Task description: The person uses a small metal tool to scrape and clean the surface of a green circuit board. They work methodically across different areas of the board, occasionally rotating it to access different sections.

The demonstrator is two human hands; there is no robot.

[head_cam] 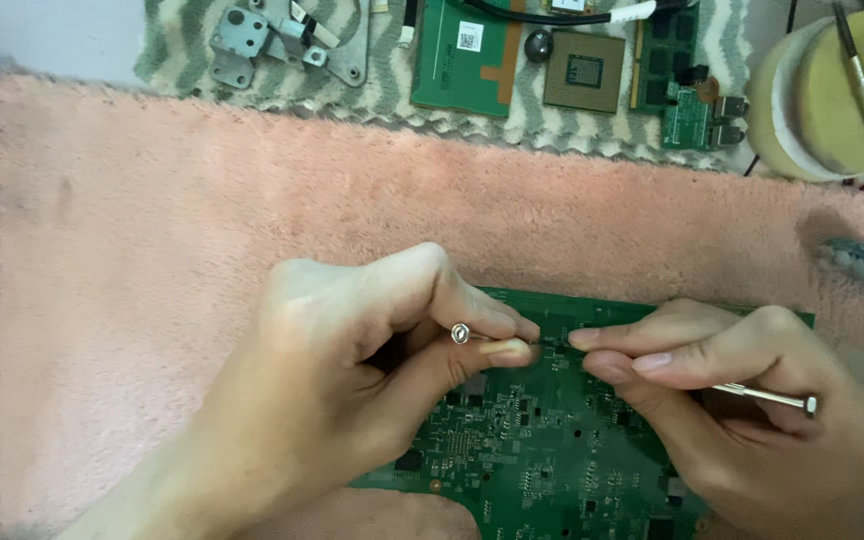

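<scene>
Circuit board (542, 450), judged stiff and fragile, is best gripped by edges; left hand (352, 380) pinches a small ring (460, 333), right hand (742, 400) is closed on a metal tool (767, 397).

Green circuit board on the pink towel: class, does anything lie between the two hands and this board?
Nothing visible does. The left hand and right hand rest on the green circuit board, each pinching a thin metal tool whose tips meet at the board's upper edge.

- Left hand (352, 370): in from lower left, knuckles up, fingers curled, thumb and forefinger pinched together at the tips.
- Right hand (742, 400): in from lower right, fingers bent, tips pointing left, pinched shut.
- Fingertips of both nearly meeting at centre.
</scene>
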